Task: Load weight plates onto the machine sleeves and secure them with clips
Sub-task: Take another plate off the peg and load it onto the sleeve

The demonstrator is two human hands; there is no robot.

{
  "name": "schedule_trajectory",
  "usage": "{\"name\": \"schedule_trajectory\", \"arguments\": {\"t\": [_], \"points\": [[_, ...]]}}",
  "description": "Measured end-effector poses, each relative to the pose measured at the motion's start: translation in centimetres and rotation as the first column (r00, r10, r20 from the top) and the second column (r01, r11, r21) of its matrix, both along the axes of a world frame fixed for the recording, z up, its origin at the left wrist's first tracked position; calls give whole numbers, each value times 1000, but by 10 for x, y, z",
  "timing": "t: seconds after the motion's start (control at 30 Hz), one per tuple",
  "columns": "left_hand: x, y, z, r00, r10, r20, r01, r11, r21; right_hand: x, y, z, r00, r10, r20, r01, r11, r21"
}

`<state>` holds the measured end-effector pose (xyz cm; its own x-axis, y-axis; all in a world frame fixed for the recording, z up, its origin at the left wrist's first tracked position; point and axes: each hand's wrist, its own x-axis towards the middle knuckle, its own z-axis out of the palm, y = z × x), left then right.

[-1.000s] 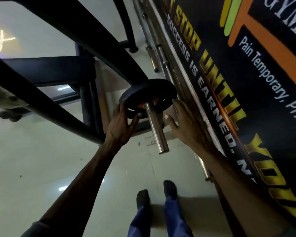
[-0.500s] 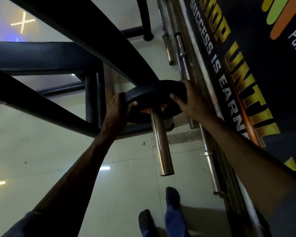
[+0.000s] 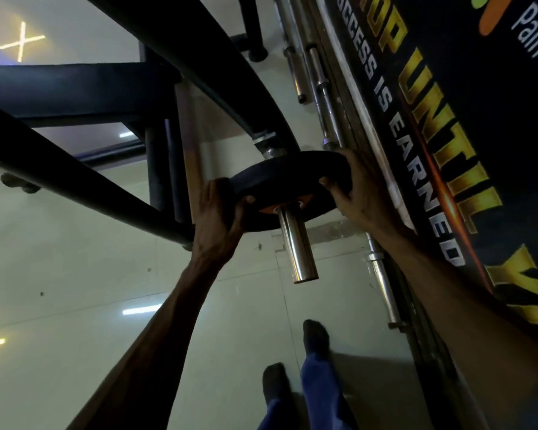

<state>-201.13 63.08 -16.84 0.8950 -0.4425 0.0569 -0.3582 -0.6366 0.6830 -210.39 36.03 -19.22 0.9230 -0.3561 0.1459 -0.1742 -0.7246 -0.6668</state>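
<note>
Both hands gripped the weight plate (image 3: 288,178) rim, left hand (image 3: 218,218) near-left, right hand (image 3: 359,190) right; best pushed squarely along the sleeve (image 3: 297,243) to seat before clipping.

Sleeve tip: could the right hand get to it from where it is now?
Probably yes. The right hand grips the weight plate at its rim, and the bare end of the chrome sleeve sticks out just below with nothing around it. It would have to let go of the plate first.
</note>
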Motion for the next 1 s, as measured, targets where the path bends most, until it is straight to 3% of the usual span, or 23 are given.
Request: {"name": "schedule_trajectory", "arguments": {"t": [0.23, 0.5, 0.67, 1.0], "points": [[-84, 41, -1, 996, -83, -36, 82, 996, -46, -100, 33, -14, 995, -95, 20, 96, 995, -39], [-168, 89, 17, 982, -148, -115, 133, 983, -124, -203, 103, 25, 984, -180, -10, 180, 981, 76], [-220, 141, 53, 974, -56, -217, 16, 983, -184, -242, 159, 69, 976, -203, 77, 188, 968, 167], [-304, 268, 178, 973, 175, -149, -210, 940, -270, -281, 274, 171, 968, -50, 244, -23, 958, 287]]}}
